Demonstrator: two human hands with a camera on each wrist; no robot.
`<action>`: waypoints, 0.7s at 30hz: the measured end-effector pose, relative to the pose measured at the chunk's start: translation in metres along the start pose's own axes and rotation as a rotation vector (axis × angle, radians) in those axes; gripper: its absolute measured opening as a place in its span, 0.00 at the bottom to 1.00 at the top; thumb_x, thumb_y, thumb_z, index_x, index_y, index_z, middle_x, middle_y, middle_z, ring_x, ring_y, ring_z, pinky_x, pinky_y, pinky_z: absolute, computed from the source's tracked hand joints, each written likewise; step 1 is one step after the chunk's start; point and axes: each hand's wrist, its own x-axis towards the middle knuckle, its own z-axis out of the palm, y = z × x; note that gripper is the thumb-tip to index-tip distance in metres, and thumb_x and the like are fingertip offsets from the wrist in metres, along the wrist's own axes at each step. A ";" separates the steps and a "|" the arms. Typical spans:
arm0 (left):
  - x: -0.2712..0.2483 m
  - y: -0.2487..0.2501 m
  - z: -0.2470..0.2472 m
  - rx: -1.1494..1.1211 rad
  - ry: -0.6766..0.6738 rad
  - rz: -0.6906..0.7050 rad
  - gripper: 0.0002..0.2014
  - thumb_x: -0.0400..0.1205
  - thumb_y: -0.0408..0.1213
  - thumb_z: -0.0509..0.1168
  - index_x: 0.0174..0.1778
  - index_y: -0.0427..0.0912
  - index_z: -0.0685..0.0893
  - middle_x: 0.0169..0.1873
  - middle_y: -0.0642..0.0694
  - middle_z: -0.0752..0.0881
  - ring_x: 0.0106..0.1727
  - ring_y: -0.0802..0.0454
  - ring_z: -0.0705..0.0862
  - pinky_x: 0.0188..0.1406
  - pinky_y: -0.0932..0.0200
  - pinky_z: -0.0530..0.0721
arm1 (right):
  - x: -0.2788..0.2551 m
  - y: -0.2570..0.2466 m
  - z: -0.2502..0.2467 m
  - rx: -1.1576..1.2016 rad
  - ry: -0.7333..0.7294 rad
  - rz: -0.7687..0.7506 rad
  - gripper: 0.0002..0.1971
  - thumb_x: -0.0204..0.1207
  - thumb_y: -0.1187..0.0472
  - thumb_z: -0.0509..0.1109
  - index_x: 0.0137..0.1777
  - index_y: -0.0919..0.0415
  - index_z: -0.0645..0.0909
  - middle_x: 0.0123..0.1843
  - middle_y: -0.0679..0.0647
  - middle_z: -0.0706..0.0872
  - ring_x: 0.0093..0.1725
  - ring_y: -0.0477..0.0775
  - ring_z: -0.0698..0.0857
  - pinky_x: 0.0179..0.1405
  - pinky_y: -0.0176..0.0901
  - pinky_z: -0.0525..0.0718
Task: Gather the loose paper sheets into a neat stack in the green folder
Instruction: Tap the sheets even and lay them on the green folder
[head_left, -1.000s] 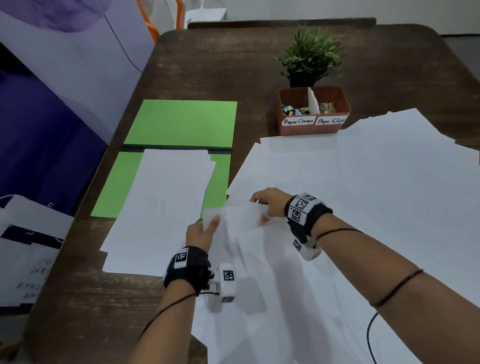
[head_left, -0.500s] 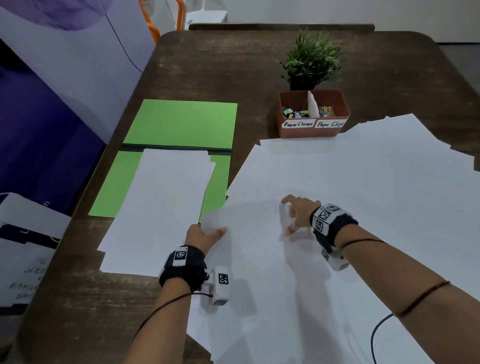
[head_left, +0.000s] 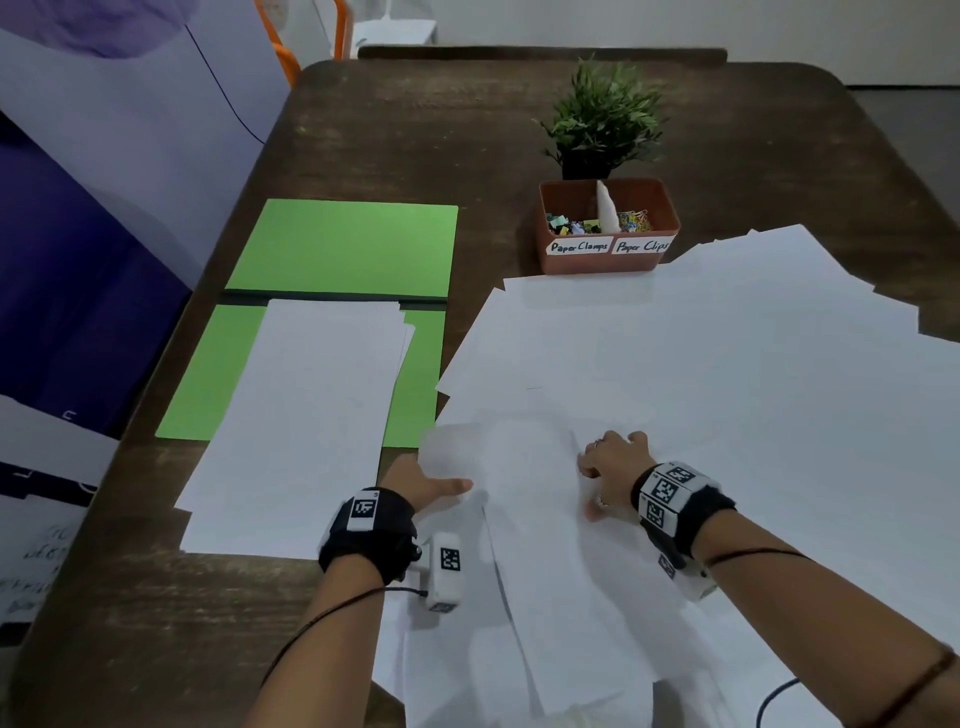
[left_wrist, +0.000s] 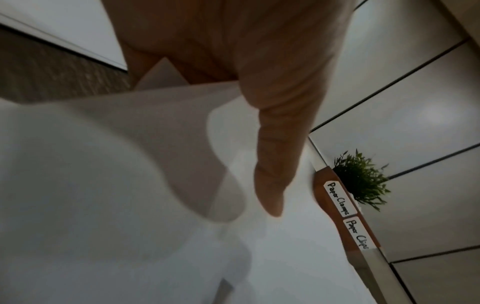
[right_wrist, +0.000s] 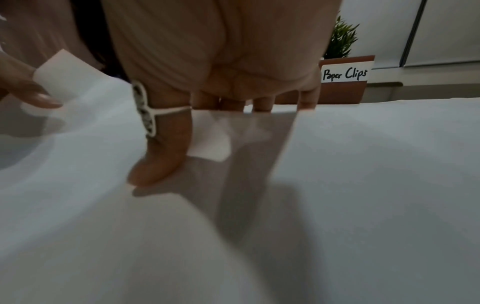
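Both hands pinch one loose sheet (head_left: 524, 467) between thumb and fingers, left hand (head_left: 415, 486) at its left edge, right hand (head_left: 613, 467) opposite (right of the open green folder (head_left: 343, 249) holding a paper stack (head_left: 306, 415)).

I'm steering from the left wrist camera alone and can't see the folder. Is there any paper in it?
Observer: Yes. The green folder lies open, and a stack of sheets rests on its near half, overhanging the near edge.
Operator: Is that stack neat?
Observer: Not quite. At its far right corner a few sheet edges are fanned out.
Operator: I see only a thumb on paper. What about the other hand?
Observer: The right hand pinches the far edge of the same loose sheet, thumb on top, while the left hand holds its left corner.
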 end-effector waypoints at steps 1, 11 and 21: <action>0.001 -0.002 -0.002 -0.031 0.011 0.002 0.38 0.51 0.51 0.83 0.55 0.37 0.85 0.53 0.42 0.88 0.55 0.45 0.86 0.61 0.46 0.82 | 0.000 0.001 -0.001 0.025 0.007 -0.006 0.18 0.66 0.49 0.75 0.37 0.50 0.66 0.46 0.46 0.74 0.56 0.51 0.71 0.70 0.56 0.59; -0.010 0.011 -0.044 -0.138 0.041 0.154 0.22 0.65 0.35 0.81 0.53 0.38 0.85 0.44 0.44 0.89 0.42 0.55 0.88 0.37 0.64 0.84 | 0.001 0.013 -0.054 0.664 0.320 -0.124 0.11 0.63 0.61 0.82 0.44 0.58 0.86 0.36 0.44 0.84 0.41 0.47 0.82 0.41 0.33 0.75; -0.008 -0.004 -0.017 -0.356 0.126 0.193 0.18 0.72 0.49 0.74 0.51 0.43 0.83 0.52 0.37 0.88 0.49 0.44 0.87 0.55 0.46 0.84 | 0.007 0.007 -0.029 1.344 0.258 -0.177 0.09 0.67 0.72 0.77 0.45 0.62 0.84 0.39 0.49 0.90 0.37 0.43 0.88 0.41 0.33 0.86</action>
